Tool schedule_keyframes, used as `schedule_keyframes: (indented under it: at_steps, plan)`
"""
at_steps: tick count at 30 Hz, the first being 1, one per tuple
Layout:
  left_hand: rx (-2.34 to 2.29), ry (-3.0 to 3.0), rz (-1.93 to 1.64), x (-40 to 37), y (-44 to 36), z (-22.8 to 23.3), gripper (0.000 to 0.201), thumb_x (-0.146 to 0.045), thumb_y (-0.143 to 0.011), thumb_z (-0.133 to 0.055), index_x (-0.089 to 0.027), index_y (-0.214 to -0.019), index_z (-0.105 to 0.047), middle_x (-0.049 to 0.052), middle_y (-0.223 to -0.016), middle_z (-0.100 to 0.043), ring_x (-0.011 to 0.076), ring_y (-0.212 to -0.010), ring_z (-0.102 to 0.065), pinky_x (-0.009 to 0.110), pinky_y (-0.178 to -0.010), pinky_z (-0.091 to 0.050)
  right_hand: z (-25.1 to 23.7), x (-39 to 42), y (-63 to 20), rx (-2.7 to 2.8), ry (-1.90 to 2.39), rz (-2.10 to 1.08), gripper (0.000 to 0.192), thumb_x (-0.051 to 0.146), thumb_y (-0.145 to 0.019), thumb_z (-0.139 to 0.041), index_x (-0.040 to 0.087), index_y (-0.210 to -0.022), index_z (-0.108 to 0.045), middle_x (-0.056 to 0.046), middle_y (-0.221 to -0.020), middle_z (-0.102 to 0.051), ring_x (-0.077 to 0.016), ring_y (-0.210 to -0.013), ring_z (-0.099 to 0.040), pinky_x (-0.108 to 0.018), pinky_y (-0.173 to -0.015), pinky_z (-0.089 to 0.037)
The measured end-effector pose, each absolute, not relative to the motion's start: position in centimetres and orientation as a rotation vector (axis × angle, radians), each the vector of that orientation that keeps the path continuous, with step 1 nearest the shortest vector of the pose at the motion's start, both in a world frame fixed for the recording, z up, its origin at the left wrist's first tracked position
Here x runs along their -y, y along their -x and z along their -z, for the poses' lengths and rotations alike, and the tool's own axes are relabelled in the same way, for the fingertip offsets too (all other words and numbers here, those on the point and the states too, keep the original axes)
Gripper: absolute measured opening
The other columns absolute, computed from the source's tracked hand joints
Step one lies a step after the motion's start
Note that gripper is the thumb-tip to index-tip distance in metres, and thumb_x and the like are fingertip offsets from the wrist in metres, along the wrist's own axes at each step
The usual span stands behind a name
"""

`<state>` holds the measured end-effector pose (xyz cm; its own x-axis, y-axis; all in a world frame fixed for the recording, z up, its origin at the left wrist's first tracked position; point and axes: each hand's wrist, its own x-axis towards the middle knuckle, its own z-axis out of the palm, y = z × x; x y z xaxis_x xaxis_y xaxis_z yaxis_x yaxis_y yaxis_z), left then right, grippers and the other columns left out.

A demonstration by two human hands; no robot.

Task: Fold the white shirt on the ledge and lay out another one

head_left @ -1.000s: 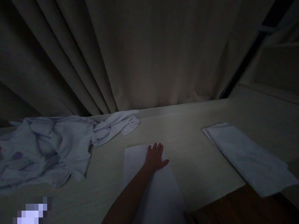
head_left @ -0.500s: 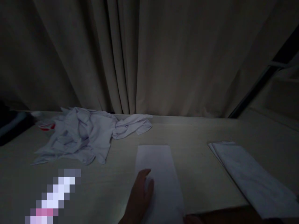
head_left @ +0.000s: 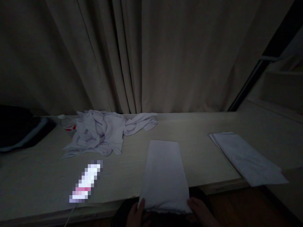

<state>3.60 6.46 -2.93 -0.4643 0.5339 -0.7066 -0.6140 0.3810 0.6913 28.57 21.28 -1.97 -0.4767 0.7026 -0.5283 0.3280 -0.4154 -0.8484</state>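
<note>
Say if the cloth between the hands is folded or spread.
Folded: the cloth makes a straight-sided strip, near corners held by left hand and right hand.

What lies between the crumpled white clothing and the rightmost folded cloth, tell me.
Head view: a folded white cloth, held by left hand and right hand.

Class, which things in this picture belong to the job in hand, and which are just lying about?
Job in hand:
middle white cloth, near corners at left hand and right hand
probably crumpled white cloth
probably folded cloth on the right

Apparently lying about:
bottle
dark bundle
bright pixelated object
</note>
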Motion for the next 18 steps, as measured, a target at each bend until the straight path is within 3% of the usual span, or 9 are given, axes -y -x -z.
schedule_keyframes:
  at_steps: [4, 11, 15, 18]
  plan:
    - [-1.445, 0.142, -1.43, -6.2, -3.0, 2.4, 0.031, -0.032, -0.074, -0.068, -0.015, -0.097, -0.056, 0.012, -0.099, -0.069, 0.0239, -0.084, -0.07, 0.041, -0.08, -0.056, 2.8, -20.8, -28.9, 1.574, 1.414, -1.817, 0.065, 0.078, -0.059, -0.056, 0.015, -0.073, -0.062, -0.004, -0.072, -0.059, -0.0164, -0.063, -0.058, -0.028, -0.054, -0.048]
    - [-1.346, 0.386, -1.562, -5.7, -2.4, 3.0, 0.018, -0.022, -0.079, -0.062, -0.018, -0.096, -0.058, 0.007, -0.093, -0.072, 0.0231, -0.085, -0.071, 0.044, -0.086, -0.055, 3.8, -19.0, -27.9, 1.539, 1.414, -1.793, 0.071, 0.084, -0.054, -0.054, 0.014, -0.065, -0.06, -0.002, -0.06, -0.054, -0.014, -0.053, -0.052, -0.027, -0.048, -0.042]
    - [-1.349, 0.461, -1.572, -5.5, -2.4, 3.5, 0.032, -0.03, -0.085, -0.054, -0.019, -0.115, -0.054, 0.009, -0.104, -0.071, 0.0231, -0.096, -0.068, 0.039, -0.09, -0.054, 4.0, -17.6, -27.5, 1.46, 1.415, -1.894, 0.072, 0.084, -0.051, -0.055, 0.015, -0.069, -0.062, -0.003, -0.065, -0.056, -0.0146, -0.056, -0.055, -0.027, -0.05, -0.044]
    - [-1.349, 0.497, -1.501, -5.4, -4.8, 3.5, 0.054, -0.046, -0.088, -0.041, -0.027, -0.138, -0.034, 0.012, -0.125, -0.062, 0.0247, -0.108, -0.063, 0.038, -0.089, -0.055, 3.9, -16.9, -26.9, 1.379, 1.378, -1.98, 0.066, 0.079, -0.053, -0.059, 0.016, -0.072, -0.063, -0.005, -0.07, -0.059, -0.0176, -0.064, -0.059, -0.03, -0.057, -0.049]
